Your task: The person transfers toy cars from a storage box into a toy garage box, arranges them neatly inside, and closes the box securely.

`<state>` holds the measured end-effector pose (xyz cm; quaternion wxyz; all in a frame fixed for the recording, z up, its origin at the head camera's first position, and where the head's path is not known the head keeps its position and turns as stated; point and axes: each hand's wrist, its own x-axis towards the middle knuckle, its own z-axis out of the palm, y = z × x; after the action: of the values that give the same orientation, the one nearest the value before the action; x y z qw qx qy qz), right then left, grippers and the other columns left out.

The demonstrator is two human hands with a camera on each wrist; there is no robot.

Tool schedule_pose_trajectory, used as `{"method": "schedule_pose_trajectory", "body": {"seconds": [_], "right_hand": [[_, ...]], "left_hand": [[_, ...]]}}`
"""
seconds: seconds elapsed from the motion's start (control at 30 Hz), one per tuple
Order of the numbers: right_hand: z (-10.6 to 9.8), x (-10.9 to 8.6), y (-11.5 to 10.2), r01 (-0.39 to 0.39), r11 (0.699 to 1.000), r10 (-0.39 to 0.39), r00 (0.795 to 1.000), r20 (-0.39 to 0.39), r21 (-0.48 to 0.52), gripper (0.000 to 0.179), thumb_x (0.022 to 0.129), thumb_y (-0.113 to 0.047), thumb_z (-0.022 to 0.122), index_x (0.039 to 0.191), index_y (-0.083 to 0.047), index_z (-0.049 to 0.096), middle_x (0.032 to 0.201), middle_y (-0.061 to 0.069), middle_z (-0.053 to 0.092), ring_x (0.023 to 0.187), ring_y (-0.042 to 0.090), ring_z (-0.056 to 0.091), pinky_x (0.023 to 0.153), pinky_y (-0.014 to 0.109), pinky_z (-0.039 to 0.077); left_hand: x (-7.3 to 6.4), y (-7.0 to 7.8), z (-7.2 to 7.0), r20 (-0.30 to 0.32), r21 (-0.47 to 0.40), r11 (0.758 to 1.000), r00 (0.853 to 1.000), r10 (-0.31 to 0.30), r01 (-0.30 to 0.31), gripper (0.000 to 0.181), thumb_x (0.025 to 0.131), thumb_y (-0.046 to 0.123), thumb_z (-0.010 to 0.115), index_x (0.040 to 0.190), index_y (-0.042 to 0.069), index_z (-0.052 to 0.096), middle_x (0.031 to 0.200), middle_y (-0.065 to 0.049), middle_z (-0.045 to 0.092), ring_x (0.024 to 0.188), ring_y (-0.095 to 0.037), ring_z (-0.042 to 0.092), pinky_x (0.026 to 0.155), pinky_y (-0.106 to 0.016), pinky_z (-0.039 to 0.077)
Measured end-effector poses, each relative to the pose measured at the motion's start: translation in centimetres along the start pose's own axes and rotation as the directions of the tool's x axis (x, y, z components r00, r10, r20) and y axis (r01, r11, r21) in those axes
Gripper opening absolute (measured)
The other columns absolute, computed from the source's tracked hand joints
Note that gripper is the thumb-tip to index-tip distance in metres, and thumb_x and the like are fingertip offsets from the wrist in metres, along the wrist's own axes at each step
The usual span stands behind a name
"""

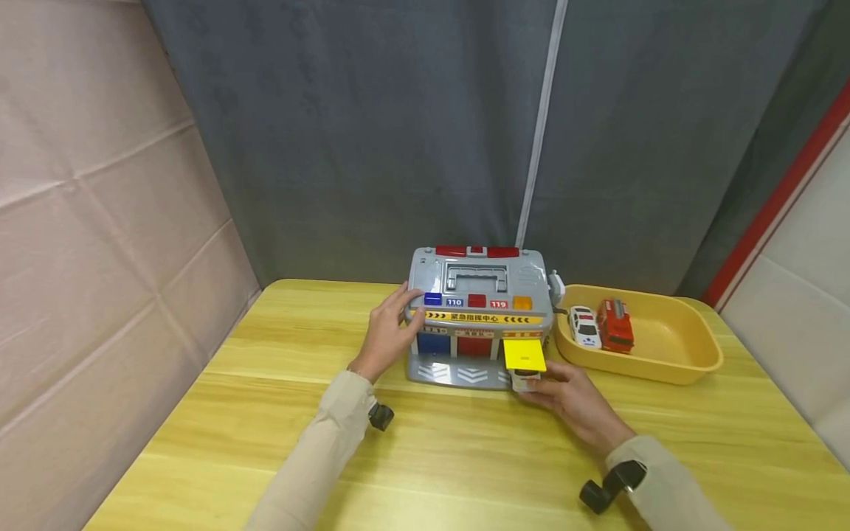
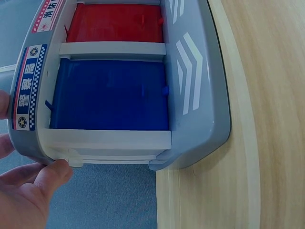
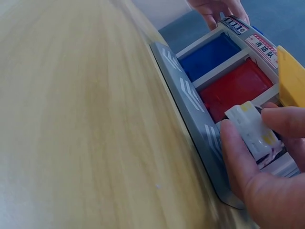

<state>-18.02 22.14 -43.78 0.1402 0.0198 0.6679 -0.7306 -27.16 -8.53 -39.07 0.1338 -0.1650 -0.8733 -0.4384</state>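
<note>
On a pale wood-grain surface (image 1: 465, 457), a grey plastic toy station with a handled roof (image 1: 474, 319) is gripped at its left edge by the left hand (image 1: 388, 332), whose fingers are set against roof and side. A small white toy car with yellow patches (image 3: 252, 131) is pinched between the thumb and fingers of the right hand (image 1: 574, 402) at the station's right-hand bay, beneath a raised yellow plastic door (image 1: 524, 355). A blue plastic door (image 2: 112, 95) and a red plastic door (image 2: 114, 24) are seen lowered alongside. Just right of the station, a white toy car with red markings (image 1: 585, 328) and a red toy truck (image 1: 616, 326) are held side by side in a rounded yellow plastic tray (image 1: 671, 339).
</note>
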Motion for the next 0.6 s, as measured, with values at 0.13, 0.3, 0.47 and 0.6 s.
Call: {"method": "schedule_pose_trajectory", "body": {"seconds": [0.13, 0.3, 0.47, 0.6], "right_hand": [[0.11, -0.15, 0.09, 0.004, 1.0, -0.004, 1.0, 0.001, -0.013, 0.059, 0.094, 0.003, 0.056, 0.15, 0.007, 0.036, 0.153, 0.032, 0.037, 0.112, 0.013, 0.065, 0.102, 0.032, 0.058], [0.21, -0.17, 0.21, 0.0, 1.0, -0.001, 0.999, -0.034, -0.024, 0.049, 0.094, 0.004, 0.056, 0.142, 0.011, 0.047, 0.145, 0.025, 0.047, 0.107, 0.012, 0.066, 0.099, 0.03, 0.059], [0.55, -0.05, 0.18, 0.008, 0.998, -0.012, 0.998, -0.062, -0.064, 0.046, 0.096, 0.003, 0.056, 0.14, 0.012, 0.049, 0.142, 0.026, 0.05, 0.105, 0.009, 0.066, 0.098, 0.029, 0.06], [0.97, -0.01, -0.04, -0.019, 0.996, 0.012, 0.996, -0.094, -0.084, 0.045, 0.097, 0.003, 0.053, 0.141, 0.011, 0.048, 0.146, 0.03, 0.047, 0.106, 0.009, 0.066, 0.097, 0.027, 0.06]], "left_hand": [[0.03, -0.07, 0.02, 0.009, -0.002, 1.0, 1.0, 0.002, -0.002, 0.04, 0.098, 0.028, 0.059, 0.134, 0.011, 0.062, 0.16, -0.018, 0.04, 0.146, -0.037, 0.042, 0.106, -0.044, 0.053], [0.08, -0.03, -0.03, 0.005, -0.002, 1.0, 1.0, 0.008, -0.008, 0.04, 0.098, 0.028, 0.059, 0.134, 0.011, 0.063, 0.159, -0.018, 0.04, 0.146, -0.037, 0.042, 0.105, -0.044, 0.053], [0.12, 0.01, -0.1, -0.006, 0.008, 1.0, 1.0, 0.015, -0.015, 0.038, 0.098, 0.027, 0.059, 0.132, 0.011, 0.064, 0.159, -0.017, 0.042, 0.145, -0.036, 0.043, 0.105, -0.042, 0.054], [0.05, 0.1, -0.13, -0.001, 0.011, 1.0, 1.0, 0.014, -0.014, 0.039, 0.098, 0.027, 0.059, 0.132, 0.011, 0.064, 0.158, -0.019, 0.042, 0.145, -0.037, 0.043, 0.105, -0.043, 0.054]]}}
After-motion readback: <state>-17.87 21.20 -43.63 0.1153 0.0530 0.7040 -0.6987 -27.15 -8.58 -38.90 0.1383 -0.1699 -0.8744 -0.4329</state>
